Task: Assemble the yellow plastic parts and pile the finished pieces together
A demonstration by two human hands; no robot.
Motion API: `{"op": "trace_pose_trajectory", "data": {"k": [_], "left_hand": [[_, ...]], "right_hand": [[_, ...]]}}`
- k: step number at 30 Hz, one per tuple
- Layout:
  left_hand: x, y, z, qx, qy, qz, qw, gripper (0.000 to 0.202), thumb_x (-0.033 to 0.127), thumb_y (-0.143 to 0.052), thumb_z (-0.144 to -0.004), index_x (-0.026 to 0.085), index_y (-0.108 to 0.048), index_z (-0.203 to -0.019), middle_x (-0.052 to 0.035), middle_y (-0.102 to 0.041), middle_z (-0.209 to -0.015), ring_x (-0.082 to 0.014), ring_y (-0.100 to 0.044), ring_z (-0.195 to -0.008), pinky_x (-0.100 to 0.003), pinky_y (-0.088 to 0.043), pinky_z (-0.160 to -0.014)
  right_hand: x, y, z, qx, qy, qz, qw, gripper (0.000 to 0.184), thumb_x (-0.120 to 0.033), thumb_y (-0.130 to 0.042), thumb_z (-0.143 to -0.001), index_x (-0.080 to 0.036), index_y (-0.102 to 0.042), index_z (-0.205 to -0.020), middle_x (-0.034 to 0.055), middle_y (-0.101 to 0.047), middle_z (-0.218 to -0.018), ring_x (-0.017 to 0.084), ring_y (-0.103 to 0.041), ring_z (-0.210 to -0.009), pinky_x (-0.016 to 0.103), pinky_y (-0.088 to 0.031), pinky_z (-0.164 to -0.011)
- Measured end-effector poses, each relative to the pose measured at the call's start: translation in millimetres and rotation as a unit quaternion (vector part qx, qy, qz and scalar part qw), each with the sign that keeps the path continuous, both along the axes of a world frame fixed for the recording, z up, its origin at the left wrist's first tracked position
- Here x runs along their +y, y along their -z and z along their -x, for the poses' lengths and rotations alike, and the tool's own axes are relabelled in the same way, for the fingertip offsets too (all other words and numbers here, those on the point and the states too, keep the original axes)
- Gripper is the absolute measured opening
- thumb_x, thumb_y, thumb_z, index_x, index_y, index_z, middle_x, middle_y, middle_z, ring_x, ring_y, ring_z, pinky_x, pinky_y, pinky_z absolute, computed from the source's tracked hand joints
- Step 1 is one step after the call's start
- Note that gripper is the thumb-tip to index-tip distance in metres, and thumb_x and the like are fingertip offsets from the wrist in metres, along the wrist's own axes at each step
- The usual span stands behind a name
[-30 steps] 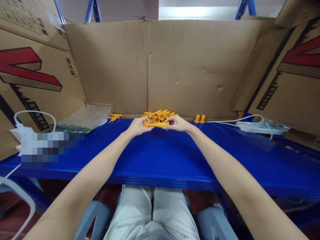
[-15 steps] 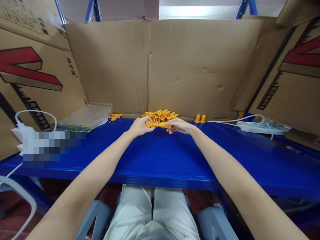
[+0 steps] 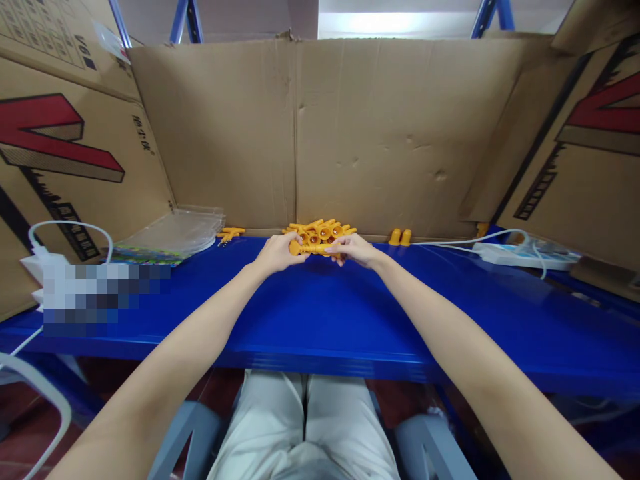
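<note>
Between my two hands an orange plastic part (image 3: 317, 249) is held level above the blue table. My left hand (image 3: 278, 254) is closed on its left end, beside a round orange disc-like face. The fingers of my right hand (image 3: 356, 249) pinch its right end, partly hiding it. Right behind them lies a pile of orange plastic pieces (image 3: 325, 233) with hollow cup ends facing me; something shiny shows inside several cups. To the left sit a few orange T-shaped pieces (image 3: 231, 234) with thin metallic tips. Two orange caps (image 3: 395, 237) stand upright on the right.
A blue table (image 3: 320, 320) spans the view, with a cardboard wall (image 3: 380, 133) behind. Clear plastic bags (image 3: 175, 230) lie at the left, near a white cable (image 3: 75, 222). A white power strip (image 3: 520, 257) is on the right. Grey chair arms (image 3: 425, 443) flank my legs.
My right hand has shifted its grip slightly on the orange part, its fingers now further over the right end. My left hand stays nearly in place.
</note>
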State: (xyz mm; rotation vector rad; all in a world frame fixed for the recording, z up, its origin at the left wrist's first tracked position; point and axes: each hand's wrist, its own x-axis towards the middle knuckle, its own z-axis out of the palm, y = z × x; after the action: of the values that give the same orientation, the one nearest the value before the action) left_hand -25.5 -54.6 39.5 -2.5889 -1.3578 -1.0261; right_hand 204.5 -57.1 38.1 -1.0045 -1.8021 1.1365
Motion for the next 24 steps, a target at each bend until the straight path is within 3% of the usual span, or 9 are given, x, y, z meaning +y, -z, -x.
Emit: {"op": "trace_pose_trajectory", "data": {"k": [6,11,15,18,21,24], "left_hand": [[0.4,2.5,-0.1,0.038,-0.011,-0.045,0.998,0.034,0.04,-0.069,-0.07,0.019,-0.063,-0.097,-0.0024,-0.069,-0.081,-0.0166,-0.061,-0.071,-0.025,-0.042,-0.065],[2.8,4.1,-0.5,0.039,-0.015,-0.036,0.998,0.035,0.041,-0.067,-0.073,0.02,-0.063,-0.102,-0.0039,-0.07,-0.089,-0.0187,-0.064,-0.078,-0.027,-0.045,-0.071],[2.5,6.1,0.8,0.038,0.009,-0.014,0.999,0.05,0.046,-0.066,-0.075,0.022,-0.058,-0.118,-0.007,-0.068,-0.109,-0.0215,-0.064,-0.091,-0.032,-0.048,-0.08],[0.2,7.7,2.4,0.034,0.049,0.016,0.998,0.072,0.048,-0.065,-0.076,0.026,-0.041,-0.14,-0.0094,-0.058,-0.13,-0.0219,-0.063,-0.098,-0.033,-0.049,-0.083],[-0.9,8.5,4.5,0.039,0.069,0.04,0.996,0.08,0.045,-0.062,-0.078,0.028,-0.028,-0.148,-0.0095,-0.059,-0.126,-0.0205,-0.064,-0.094,-0.032,-0.05,-0.081],[2.3,5.8,8.4,0.048,0.049,0.021,0.997,0.067,0.041,-0.058,-0.08,0.024,-0.041,-0.142,-0.0106,-0.063,-0.121,-0.0212,-0.064,-0.095,-0.033,-0.049,-0.082]], "right_hand": [[4.9,9.7,3.4,0.036,-0.014,0.073,0.997,0.029,-0.04,-0.075,-0.071,-0.014,-0.064,-0.064,0.0014,-0.062,-0.054,0.007,-0.048,-0.042,0.021,-0.036,-0.043],[1.6,5.6,4.2,0.068,-0.007,0.116,0.991,0.017,-0.03,-0.072,-0.076,-0.014,-0.067,-0.075,0.0023,-0.066,-0.061,0.008,-0.053,-0.047,0.02,-0.041,-0.045],[-4.4,-7.6,6.4,0.122,0.06,0.126,0.983,0.005,-0.018,-0.069,-0.077,-0.014,-0.066,-0.079,0.0051,-0.07,-0.073,0.008,-0.054,-0.049,0.022,-0.045,-0.049],[-5.6,-22.1,3.8,0.168,0.127,0.109,0.971,0.004,-0.011,-0.066,-0.076,-0.014,-0.064,-0.075,0.0039,-0.068,-0.069,0.008,-0.053,-0.048,0.023,-0.047,-0.051],[-2.1,-39.2,-5.9,0.194,0.177,0.072,0.962,0.004,-0.011,-0.064,-0.076,-0.015,-0.063,-0.076,0.0026,-0.064,-0.065,0.008,-0.052,-0.047,0.023,-0.046,-0.051],[6.9,-54.7,-18.6,0.213,0.204,0.016,0.955,0.006,-0.02,-0.065,-0.075,-0.017,-0.06,-0.077,0.0021,-0.063,-0.065,0.009,-0.05,-0.047,0.025,-0.046,-0.049]]}}
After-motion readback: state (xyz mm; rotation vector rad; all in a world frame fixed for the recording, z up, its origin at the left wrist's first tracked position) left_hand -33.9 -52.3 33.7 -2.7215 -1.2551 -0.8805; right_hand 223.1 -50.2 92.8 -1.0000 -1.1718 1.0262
